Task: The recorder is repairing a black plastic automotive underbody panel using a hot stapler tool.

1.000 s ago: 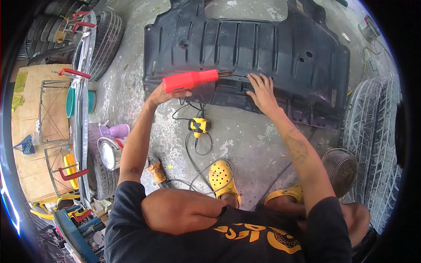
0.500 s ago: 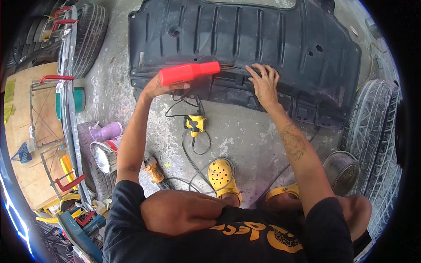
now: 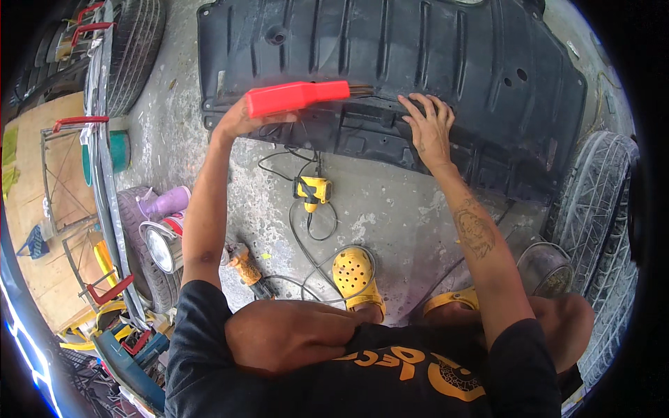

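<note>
A large black plastic car undertray (image 3: 390, 63) lies on the floor in front of me, ribbed and with several holes. My left hand (image 3: 244, 122) is closed around a red hot stapler (image 3: 296, 99), held level over the panel's near part. Its thin metal prongs point right, and their tips reach a crack line in the panel; whether they touch it I cannot tell. To the right of the tips, my right hand (image 3: 430, 132) rests on the panel with fingers spread and nothing in them.
A yellow-and-black cable connector (image 3: 312, 189) and an orange corded power tool (image 3: 245, 266) lie on the concrete, with cords looping by my yellow clogs (image 3: 354, 275). Tyres (image 3: 592, 244) stand at right. At left are a paint can (image 3: 162, 249), red clamps (image 3: 80, 122) and plywood (image 3: 28, 265).
The view has shifted a little, so the panel and both hands appear slightly higher. My right hand shows slightly farther right. The left hand keeps its hold on the hot stapler.
</note>
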Demonstrator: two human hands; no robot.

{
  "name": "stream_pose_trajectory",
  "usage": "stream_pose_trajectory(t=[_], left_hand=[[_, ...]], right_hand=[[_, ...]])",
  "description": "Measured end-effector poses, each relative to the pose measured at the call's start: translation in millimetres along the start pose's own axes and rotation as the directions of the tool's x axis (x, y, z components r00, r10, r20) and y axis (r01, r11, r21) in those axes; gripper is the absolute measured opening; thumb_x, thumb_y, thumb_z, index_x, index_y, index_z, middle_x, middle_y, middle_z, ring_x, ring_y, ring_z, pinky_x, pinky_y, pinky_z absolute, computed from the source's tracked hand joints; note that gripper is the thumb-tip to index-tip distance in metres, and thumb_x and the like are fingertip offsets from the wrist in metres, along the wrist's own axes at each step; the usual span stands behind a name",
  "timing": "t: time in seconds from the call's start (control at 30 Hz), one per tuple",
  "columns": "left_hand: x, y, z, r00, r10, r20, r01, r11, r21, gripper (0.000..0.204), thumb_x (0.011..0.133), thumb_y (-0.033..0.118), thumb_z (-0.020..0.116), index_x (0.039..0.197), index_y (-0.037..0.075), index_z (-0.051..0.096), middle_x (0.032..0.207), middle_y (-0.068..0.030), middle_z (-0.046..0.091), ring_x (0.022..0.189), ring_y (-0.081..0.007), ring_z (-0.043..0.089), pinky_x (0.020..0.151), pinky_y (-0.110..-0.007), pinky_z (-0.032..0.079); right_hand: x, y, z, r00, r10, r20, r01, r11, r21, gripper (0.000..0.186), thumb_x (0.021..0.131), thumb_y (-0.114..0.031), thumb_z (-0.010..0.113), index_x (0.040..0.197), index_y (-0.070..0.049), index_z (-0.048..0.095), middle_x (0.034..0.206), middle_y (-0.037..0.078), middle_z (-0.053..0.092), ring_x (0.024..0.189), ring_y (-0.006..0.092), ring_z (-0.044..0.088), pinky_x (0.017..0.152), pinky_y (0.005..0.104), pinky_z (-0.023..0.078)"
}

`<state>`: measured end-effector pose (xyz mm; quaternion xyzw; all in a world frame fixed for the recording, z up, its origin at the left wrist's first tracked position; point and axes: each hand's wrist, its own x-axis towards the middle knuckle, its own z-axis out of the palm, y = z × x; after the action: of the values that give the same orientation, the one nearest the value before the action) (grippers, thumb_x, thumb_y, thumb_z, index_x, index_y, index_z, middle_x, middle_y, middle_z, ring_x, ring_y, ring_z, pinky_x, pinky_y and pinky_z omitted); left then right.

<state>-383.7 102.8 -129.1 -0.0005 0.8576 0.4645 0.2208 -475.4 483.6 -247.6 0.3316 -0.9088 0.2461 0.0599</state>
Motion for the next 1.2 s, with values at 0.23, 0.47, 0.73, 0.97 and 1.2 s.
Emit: stream_pose_trajectory(t=[0.23,0.47,0.73,0.97,1.2], left_hand=[[20,-5,27,0.993,0.114,-0.015,-0.115,0.986,-0.116,0.04,0.085,0.021,0.081,0.119,0.003,0.068,0.111,-0.008,0.072,0.103,-0.0207,0.066,0.095,-0.034,0.051],[25,5,21,0.997,0.06,0.04,-0.056,0.995,-0.077,0.036,0.084,0.019,0.081,0.115,0.003,0.069,0.106,-0.0061,0.074,0.1,-0.0173,0.067,0.094,-0.033,0.051],[27,14,23,1.0,0.0,0.021,0.0,1.0,0.014,0.038,0.083,0.023,0.083,0.114,0.005,0.07,0.103,-0.005,0.074,0.095,-0.0148,0.065,0.089,-0.033,0.051],[32,-1,23,0.996,-0.07,0.046,0.073,0.996,-0.051,0.034,0.085,0.022,0.081,0.114,0.006,0.07,0.1,-0.0026,0.074,0.094,-0.012,0.064,0.087,-0.031,0.051],[36,2,22,0.998,-0.017,0.067,0.024,0.995,-0.1,0.035,0.085,0.021,0.081,0.115,0.007,0.071,0.102,-0.0016,0.074,0.093,-0.0117,0.063,0.087,-0.03,0.05]], right_hand=[[0,-2,1,1.0,0.008,0.008,-0.008,1.0,0.003,0.041,0.098,-0.025,0.058,0.139,-0.03,0.058,0.138,-0.002,0.05,0.13,0.0262,0.041,0.115,0.0512,0.023],[-1,-2,2,1.0,0.014,0.016,-0.014,1.0,-0.005,0.043,0.097,-0.024,0.059,0.14,-0.031,0.057,0.138,-0.002,0.05,0.131,0.0251,0.041,0.115,0.051,0.024],[-2,-1,2,1.0,0.008,0.01,-0.008,1.0,-0.011,0.044,0.097,-0.024,0.059,0.14,-0.03,0.057,0.138,-0.002,0.05,0.131,0.025,0.041,0.115,0.0506,0.024],[-1,-3,0,1.0,-0.004,-0.006,0.004,1.0,-0.011,0.045,0.096,-0.024,0.06,0.14,-0.03,0.056,0.137,-0.003,0.05,0.13,0.0246,0.042,0.114,0.0499,0.024],[-1,-2,-2,1.0,-0.001,-0.009,0.0,1.0,-0.025,0.043,0.096,-0.024,0.061,0.138,-0.029,0.059,0.136,-0.003,0.051,0.13,0.0235,0.043,0.114,0.0489,0.025]])
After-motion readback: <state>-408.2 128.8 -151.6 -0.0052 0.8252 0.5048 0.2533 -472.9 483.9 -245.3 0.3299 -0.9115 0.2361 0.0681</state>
